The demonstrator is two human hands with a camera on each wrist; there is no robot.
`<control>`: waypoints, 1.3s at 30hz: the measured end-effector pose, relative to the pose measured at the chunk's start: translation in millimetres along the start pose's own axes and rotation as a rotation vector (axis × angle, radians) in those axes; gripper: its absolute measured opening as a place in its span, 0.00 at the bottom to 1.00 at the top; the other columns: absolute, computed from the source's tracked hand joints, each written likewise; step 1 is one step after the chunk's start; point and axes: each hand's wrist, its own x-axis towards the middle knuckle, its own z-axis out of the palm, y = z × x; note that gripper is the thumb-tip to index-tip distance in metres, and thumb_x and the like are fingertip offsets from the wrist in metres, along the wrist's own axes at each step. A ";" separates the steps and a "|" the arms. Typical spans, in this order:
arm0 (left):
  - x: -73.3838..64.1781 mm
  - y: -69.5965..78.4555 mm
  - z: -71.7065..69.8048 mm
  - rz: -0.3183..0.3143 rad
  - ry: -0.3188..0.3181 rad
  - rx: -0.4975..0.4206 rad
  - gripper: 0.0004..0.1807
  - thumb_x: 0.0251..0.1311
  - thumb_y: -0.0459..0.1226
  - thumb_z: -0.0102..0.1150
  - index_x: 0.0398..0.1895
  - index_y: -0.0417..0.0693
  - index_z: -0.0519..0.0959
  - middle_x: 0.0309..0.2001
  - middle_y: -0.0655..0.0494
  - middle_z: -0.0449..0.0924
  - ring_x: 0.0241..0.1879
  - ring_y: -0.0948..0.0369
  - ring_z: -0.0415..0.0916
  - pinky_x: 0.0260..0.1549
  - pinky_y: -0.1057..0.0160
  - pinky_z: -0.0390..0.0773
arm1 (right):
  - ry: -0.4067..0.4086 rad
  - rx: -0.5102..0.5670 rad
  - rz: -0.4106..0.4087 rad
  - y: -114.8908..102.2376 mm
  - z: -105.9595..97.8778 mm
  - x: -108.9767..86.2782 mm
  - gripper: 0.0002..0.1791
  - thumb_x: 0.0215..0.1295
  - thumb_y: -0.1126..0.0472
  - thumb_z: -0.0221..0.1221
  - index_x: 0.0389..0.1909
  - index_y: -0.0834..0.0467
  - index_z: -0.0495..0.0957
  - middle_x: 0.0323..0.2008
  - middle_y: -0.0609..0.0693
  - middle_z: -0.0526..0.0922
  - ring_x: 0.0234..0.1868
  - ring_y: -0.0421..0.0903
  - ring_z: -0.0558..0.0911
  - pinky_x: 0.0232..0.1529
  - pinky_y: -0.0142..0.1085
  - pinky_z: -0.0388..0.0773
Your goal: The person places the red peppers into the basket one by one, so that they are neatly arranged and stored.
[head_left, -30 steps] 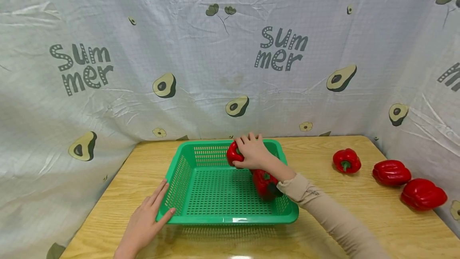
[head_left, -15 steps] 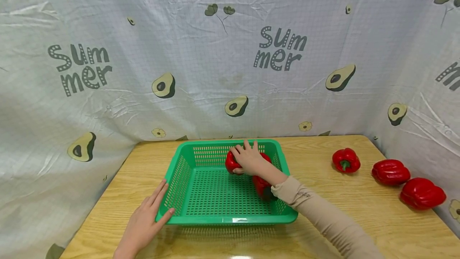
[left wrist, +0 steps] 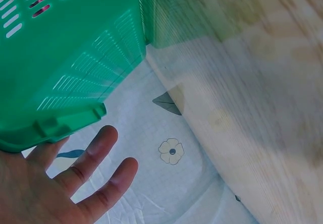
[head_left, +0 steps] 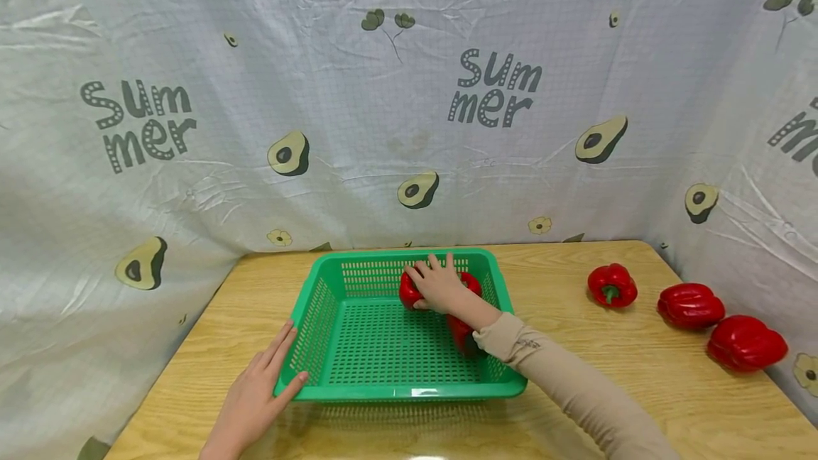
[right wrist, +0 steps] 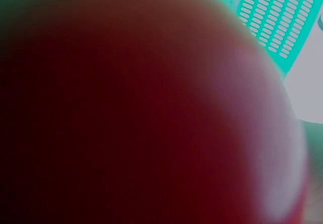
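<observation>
In the head view, a green plastic basket (head_left: pixel 396 394) stands on the wooden table. My right hand (head_left: pixel 442 289) reaches into its back right part and grips a red bell pepper (head_left: pixel 409 293) from above. Two more red bell peppers lie in the basket, one (head_left: pixel 471 282) just right of the fingers and one (head_left: pixel 461 336) partly hidden under my wrist. A blurred red pepper (right wrist: pixel 151 133) fills most of the right wrist view. At the basket's left front corner rests my left hand (head_left: pixel 255 382), fingers straight along the rim; the left wrist view shows these fingers (left wrist: pixel 91 156) spread beside the basket wall (left wrist: pixel 75 37).
On the table's right side lie three red bell peppers: one (head_left: pixel 612 285) with its green stem facing forward, another (head_left: pixel 691 306), and a third (head_left: pixel 746 343) near the right edge. A patterned cloth (head_left: pixel 345 91) hangs behind the table.
My right hand has lowered the red bell pepper into the basket, slightly forward and left. The left hand keeps its place on the rim.
</observation>
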 end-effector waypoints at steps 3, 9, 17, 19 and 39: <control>-0.5 0.2 -0.2 0.000 -0.002 -0.005 0.35 0.58 0.48 0.52 0.67 0.47 0.56 0.68 0.49 0.54 0.51 0.39 0.69 0.35 0.43 0.73 | -0.030 -0.016 -0.003 -2.2 -0.2 0.6 0.39 0.53 0.38 0.54 0.65 0.46 0.55 0.60 0.50 0.65 0.60 0.54 0.62 0.57 0.57 0.59; -0.8 1.2 -0.9 -0.010 -0.005 -0.017 0.35 0.58 0.48 0.52 0.67 0.47 0.56 0.68 0.48 0.54 0.50 0.38 0.69 0.34 0.43 0.73 | -0.099 -0.072 -0.023 -5.1 2.9 2.5 0.34 0.55 0.38 0.51 0.64 0.33 0.53 0.63 0.48 0.61 0.63 0.53 0.59 0.60 0.56 0.57; 0.4 0.7 -1.0 -0.018 -0.007 -0.026 0.35 0.58 0.48 0.52 0.67 0.47 0.56 0.68 0.49 0.54 0.50 0.41 0.70 0.31 0.46 0.74 | -0.115 -0.056 -0.017 -4.9 1.1 3.8 0.32 0.58 0.40 0.51 0.64 0.31 0.53 0.64 0.49 0.59 0.64 0.54 0.57 0.61 0.56 0.55; 0.7 0.6 -0.9 -0.018 -0.009 -0.027 0.35 0.58 0.48 0.52 0.67 0.47 0.56 0.68 0.49 0.54 0.51 0.40 0.69 0.32 0.45 0.74 | -0.122 -0.051 -0.006 -5.5 -1.2 3.2 0.31 0.60 0.42 0.51 0.64 0.32 0.53 0.65 0.49 0.58 0.64 0.54 0.57 0.60 0.56 0.55; 0.6 0.5 0.4 -0.003 0.000 -0.033 0.35 0.58 0.48 0.52 0.67 0.46 0.56 0.68 0.48 0.54 0.52 0.39 0.68 0.35 0.43 0.73 | -0.093 -0.043 0.025 -6.0 -15.3 -7.4 0.29 0.59 0.45 0.53 0.62 0.33 0.59 0.61 0.50 0.65 0.60 0.52 0.61 0.57 0.53 0.59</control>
